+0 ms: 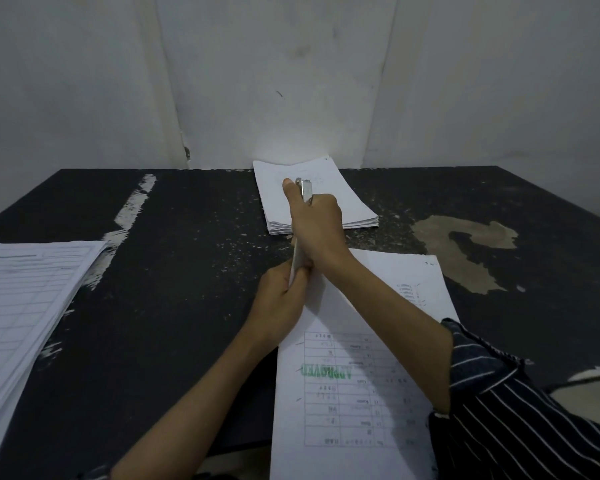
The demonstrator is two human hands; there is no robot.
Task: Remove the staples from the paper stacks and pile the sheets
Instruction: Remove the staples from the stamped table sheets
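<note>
A stapled paper stack [354,382] with a green stamp lies in front of me on the black table [174,271]. My left hand [279,299] pinches its far left corner, lifted a little off the table. My right hand [317,226] grips a metal staple remover [303,192], whose lower end reaches down to that corner between my left fingers. A pile of white sheets [347,199] sits at the back by the wall, partly behind my right hand.
Another thick stack of lined forms [25,306] lies at the left edge of the table. A worn tan patch [465,247] marks the tabletop on the right. A grey wall [291,81] stands right behind the table.
</note>
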